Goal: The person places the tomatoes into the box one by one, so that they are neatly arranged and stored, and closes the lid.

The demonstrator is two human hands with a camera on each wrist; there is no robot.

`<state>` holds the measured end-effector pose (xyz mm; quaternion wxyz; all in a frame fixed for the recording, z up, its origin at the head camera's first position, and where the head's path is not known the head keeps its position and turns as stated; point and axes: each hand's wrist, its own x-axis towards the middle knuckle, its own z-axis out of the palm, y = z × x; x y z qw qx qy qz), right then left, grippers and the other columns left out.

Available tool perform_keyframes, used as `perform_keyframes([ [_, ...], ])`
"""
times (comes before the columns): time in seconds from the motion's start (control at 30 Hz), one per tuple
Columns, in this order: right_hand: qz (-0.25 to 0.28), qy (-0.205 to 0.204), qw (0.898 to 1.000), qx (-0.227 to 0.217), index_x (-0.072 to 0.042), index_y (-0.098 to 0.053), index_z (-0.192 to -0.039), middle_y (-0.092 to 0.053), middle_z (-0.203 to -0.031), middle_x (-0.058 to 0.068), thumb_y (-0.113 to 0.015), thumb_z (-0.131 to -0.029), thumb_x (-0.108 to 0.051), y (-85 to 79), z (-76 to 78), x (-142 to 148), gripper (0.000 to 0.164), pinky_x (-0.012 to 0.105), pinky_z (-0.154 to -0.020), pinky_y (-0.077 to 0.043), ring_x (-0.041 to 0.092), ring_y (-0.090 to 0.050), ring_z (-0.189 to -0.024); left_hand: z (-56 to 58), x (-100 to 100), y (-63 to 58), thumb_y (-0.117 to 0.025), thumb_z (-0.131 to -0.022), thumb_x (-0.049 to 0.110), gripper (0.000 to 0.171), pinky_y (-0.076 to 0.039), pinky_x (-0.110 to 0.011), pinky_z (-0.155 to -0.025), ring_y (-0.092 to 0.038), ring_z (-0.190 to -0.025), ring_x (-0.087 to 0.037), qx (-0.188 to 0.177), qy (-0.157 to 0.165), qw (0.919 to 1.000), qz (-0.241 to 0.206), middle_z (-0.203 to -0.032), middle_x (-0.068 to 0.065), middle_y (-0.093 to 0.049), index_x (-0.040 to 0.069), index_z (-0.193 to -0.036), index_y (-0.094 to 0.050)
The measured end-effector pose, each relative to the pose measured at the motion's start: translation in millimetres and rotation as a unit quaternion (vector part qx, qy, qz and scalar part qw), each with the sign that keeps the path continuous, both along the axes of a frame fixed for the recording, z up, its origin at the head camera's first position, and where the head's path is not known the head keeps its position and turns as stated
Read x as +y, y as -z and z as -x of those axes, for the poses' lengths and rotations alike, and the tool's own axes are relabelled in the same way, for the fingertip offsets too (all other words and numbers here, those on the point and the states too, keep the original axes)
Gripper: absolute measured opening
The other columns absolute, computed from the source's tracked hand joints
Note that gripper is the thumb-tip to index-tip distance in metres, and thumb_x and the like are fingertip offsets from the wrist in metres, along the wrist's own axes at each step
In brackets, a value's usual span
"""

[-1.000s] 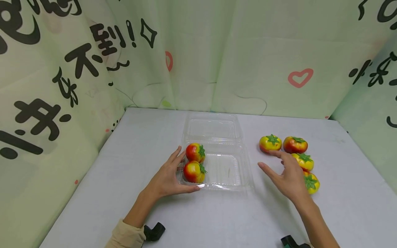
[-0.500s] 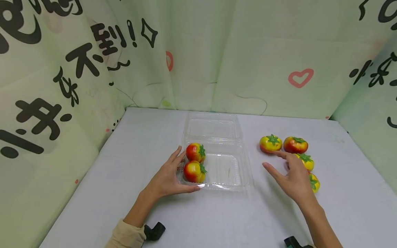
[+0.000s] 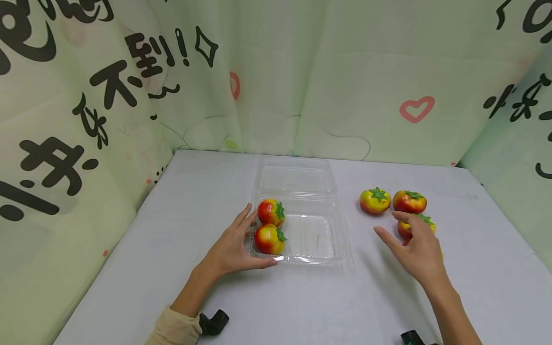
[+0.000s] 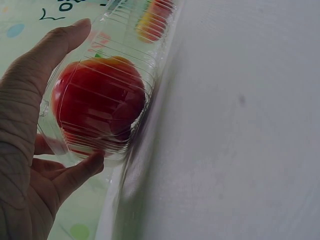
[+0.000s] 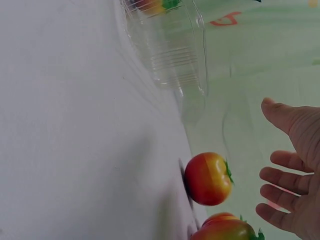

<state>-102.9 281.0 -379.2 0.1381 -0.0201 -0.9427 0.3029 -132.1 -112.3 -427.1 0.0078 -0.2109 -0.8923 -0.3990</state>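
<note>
A clear plastic clamshell box (image 3: 319,261) lies with its lid (image 3: 295,176) folded back. Two red and yellow tomatoes (image 3: 270,239) with green calyxes sit along its left side. My left hand (image 3: 233,249) grips the box's front left corner, thumb at the front and fingers on the left side. In the left wrist view a red tomato (image 4: 100,100) shows through the wall between thumb and fingers. My right hand (image 3: 418,251) hovers with thumb and fingers apart, holding nothing. Beneath it lies a tomato (image 3: 404,230), partly covered; another is almost wholly hidden by the hand.
Two more tomatoes, a yellower one (image 3: 375,201) and a redder one (image 3: 410,201), stand beyond my right hand. A white-covered table (image 3: 302,306) carries everything. A pale green printed curtain (image 3: 353,81) closes off the back and both sides.
My right hand has drifted right and slightly nearer me, away from the yellower tomato and over the nearer ones. The left hand and the box stay put.
</note>
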Motion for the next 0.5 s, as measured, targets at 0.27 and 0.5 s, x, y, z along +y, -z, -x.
perform_keyframes([
  [0.27, 0.009, 0.030, 0.999, -0.028, 0.003, -0.052, -0.141, -0.051, -0.138, 0.032, -0.071, -0.096, -0.041, -1.1, 0.2, 5.0, 0.066, 0.073, -0.099, -0.041, 0.051, -0.044, -0.125, 0.0, -0.6, 0.6, -0.093, -0.067, 0.053, 0.118, -0.048, -0.050, -0.108, -0.055, -0.136, -0.029, 0.008, 0.002, 1.0000, 0.001, -0.168, -0.016, -0.024, 0.005, -0.159, -0.036],
  [0.5, 0.016, 0.040, 0.998, -0.050, 0.003, -0.051, -0.141, -0.048, -0.140, 0.033, -0.070, -0.096, -0.043, 0.1, -1.2, 10.6, 0.067, 0.075, -0.100, -0.038, 0.053, -0.041, -0.127, -0.5, -0.5, 0.1, -0.092, -0.067, 0.054, 0.118, -0.048, -0.050, -0.109, -0.056, -0.135, -0.028, 0.005, 0.004, 1.0000, -0.004, -0.168, -0.015, -0.024, 0.005, -0.159, -0.036],
])
